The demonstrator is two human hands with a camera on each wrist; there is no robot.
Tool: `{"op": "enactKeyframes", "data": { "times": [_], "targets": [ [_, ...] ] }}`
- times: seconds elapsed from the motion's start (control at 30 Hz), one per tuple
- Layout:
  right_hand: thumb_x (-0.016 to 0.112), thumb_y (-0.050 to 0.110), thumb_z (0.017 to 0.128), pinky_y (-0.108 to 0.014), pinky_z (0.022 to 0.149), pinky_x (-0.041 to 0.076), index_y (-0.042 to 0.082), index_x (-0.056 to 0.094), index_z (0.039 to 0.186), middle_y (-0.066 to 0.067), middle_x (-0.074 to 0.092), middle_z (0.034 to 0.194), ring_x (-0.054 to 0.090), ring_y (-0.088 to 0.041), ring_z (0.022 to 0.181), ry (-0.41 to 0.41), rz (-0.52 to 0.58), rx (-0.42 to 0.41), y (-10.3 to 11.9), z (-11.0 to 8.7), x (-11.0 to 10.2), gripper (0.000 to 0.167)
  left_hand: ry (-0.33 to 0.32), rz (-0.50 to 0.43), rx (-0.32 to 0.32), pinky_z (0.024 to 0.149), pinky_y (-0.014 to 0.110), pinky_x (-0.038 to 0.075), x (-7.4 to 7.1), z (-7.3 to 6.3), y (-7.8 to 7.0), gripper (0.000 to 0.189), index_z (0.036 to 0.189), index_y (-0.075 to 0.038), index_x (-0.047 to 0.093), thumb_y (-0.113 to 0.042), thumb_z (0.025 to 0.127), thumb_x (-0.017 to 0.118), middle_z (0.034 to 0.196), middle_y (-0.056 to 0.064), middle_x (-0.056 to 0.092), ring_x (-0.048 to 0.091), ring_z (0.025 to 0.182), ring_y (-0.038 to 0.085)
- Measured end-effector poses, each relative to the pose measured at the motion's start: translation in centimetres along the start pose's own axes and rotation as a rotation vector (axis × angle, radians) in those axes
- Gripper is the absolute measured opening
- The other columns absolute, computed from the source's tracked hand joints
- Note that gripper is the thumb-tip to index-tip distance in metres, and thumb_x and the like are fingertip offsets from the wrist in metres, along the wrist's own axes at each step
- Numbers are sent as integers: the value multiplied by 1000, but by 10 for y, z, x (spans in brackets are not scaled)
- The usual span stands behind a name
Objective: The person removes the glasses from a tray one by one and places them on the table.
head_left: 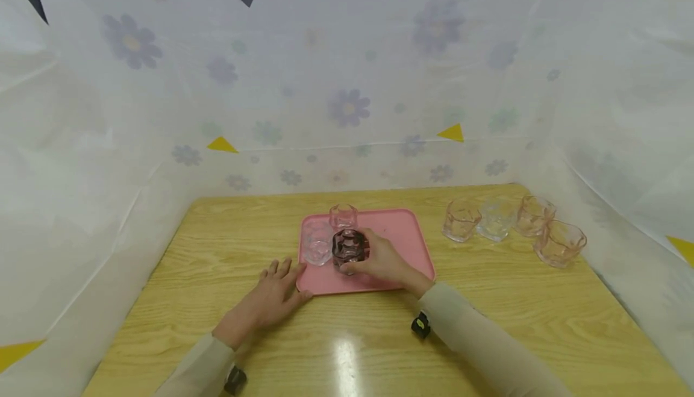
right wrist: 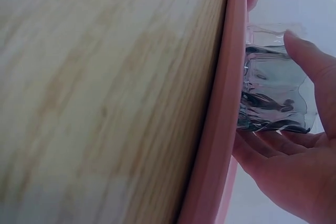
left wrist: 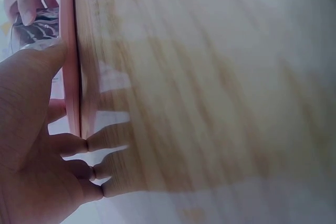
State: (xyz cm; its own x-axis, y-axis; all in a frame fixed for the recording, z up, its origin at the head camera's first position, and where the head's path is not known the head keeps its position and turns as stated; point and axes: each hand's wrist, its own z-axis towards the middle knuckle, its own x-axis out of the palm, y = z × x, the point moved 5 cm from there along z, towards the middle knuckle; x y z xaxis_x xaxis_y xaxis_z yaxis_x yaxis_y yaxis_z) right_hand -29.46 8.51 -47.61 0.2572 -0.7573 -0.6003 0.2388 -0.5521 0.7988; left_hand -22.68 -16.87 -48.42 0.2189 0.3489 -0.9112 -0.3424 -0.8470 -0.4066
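Observation:
A dark grey, wavy-sided glass stands on the pink tray, and my right hand grips it from the right. In the right wrist view, thumb and fingers lie on opposite sides of the glass. Beside it on the tray are a clear glass at the left and a pale pink glass behind. My left hand rests with spread fingers at the tray's left front corner. The left wrist view has its thumb against the tray rim, fingertips down on the wood.
At the right of the wooden table stands a group of glasses: a pink one, a clear one, and two more pink ones, one farther back and one nearer. White flower-printed sheeting encloses the back and sides.

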Motion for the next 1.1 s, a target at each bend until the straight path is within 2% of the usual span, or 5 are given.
{"op": "enactKeyframes", "data": {
  "times": [0.23,0.6,0.93,1.1],
  "targets": [
    [97,35,76,-49,105,56,4,48,151,-18,68,135,67,-30,120,-41,-2,-24,4,-1,0,95,-7,3,8,124,77,16,2,1,2,73,164,-8,37,-52,107,53,167,36,26,19,154,63],
    [96,37,75,-50,100,58,5,51,149,-16,68,133,67,-30,118,-82,-49,-1,5,-8,-10,92,-20,1,18,122,79,18,2,2,3,73,163,-8,40,-52,107,55,165,38,29,20,153,64],
    [94,38,76,-52,99,60,2,49,150,-22,67,135,68,-37,120,-146,-83,6,1,-23,-48,94,1,-11,10,122,79,18,2,1,4,75,163,-8,39,-54,107,54,165,38,28,19,153,64],
    [92,37,80,-52,96,62,3,45,152,-25,66,135,68,-40,119,-161,-43,29,-10,-34,-75,92,-14,3,19,122,79,19,2,2,3,74,163,-7,39,-53,107,54,165,38,29,21,152,65]
  ]
}}
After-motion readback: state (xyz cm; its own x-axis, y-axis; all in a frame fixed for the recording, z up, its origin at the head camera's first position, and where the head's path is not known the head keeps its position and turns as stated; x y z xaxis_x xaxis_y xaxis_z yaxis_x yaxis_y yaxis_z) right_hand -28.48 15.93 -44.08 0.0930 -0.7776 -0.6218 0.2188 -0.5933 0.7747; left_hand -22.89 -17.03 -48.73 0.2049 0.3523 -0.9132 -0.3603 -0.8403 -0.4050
